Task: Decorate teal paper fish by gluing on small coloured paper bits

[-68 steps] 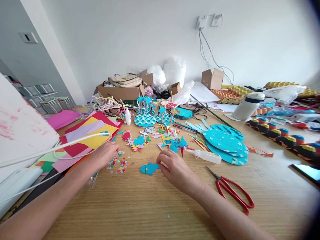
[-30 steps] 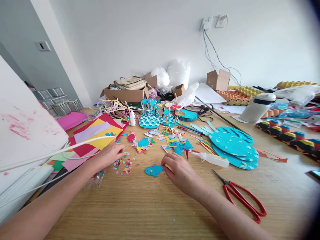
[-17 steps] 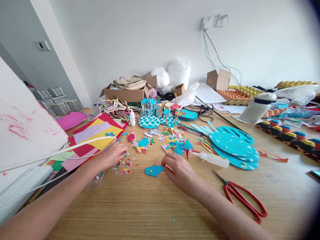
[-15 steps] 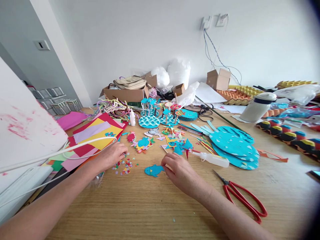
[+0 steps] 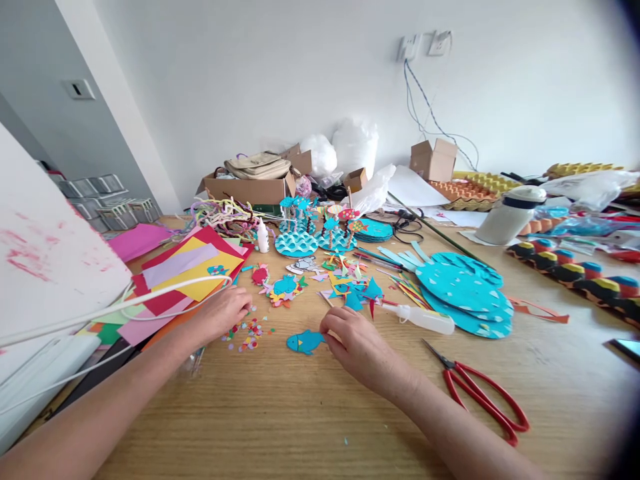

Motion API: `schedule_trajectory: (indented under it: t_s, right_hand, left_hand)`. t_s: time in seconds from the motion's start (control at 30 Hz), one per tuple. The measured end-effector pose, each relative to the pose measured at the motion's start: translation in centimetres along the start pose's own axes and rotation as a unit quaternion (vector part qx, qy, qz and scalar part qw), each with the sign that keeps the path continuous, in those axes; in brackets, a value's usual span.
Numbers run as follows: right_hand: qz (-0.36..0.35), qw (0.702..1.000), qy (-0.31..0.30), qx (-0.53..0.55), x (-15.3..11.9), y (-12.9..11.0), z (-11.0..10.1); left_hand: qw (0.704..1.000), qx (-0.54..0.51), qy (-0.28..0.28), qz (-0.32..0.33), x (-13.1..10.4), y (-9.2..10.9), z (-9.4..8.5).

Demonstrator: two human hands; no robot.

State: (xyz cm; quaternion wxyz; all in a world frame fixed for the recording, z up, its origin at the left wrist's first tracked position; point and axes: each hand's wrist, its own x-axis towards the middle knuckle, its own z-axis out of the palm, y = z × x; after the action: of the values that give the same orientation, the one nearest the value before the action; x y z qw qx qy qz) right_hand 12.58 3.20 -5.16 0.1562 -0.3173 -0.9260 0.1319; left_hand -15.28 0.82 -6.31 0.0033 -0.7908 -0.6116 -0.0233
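A blue paper fish (image 5: 302, 342) with a small yellow and orange strip lies flat on the wooden table. The fingers of my right hand (image 5: 353, 339) are closed on its tail end. My left hand (image 5: 227, 312) rests at the upper left of a scatter of small coloured paper dots (image 5: 251, 333), fingers bent together; whatever is between the fingertips is too small to make out. Beyond the blue fish lie layered paper fish pieces (image 5: 285, 288) and a red paper fish (image 5: 260, 275).
Red-handled scissors (image 5: 483, 397) lie at right, below a glue bottle (image 5: 425, 319) and blue discs (image 5: 465, 287). Coloured sheets (image 5: 180, 267) and a white cable (image 5: 125, 303) are at left. Standing decorated pieces (image 5: 296, 243), a small white bottle (image 5: 263, 237) and a flask (image 5: 510, 217) stand farther back.
The whole view has shifted slightly, so things appear a little farther left. Both hands keep nearly the same pose and place.
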Motion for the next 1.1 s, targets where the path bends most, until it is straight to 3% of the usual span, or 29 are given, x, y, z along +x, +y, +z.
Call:
schedule_trajectory:
  t_s: [0.4,0.7,1.1]
  right_hand:
    - [0.000,1.000,-0.010,-0.006,0.0,0.0,0.1]
    - [-0.002,1.000,-0.011,-0.004,0.1,-0.1,0.2]
    - [0.003,1.000,-0.011,0.005,0.0,-0.2,0.0]
  left_hand:
    - [0.999,-0.025,-0.004,-0.027,-0.2,0.0,-1.5]
    - [1.000,-0.016,0.001,0.011,0.0,-0.8,0.1]
    - [1.000,-0.023,0.000,0.008,-1.3,0.1,-0.6]
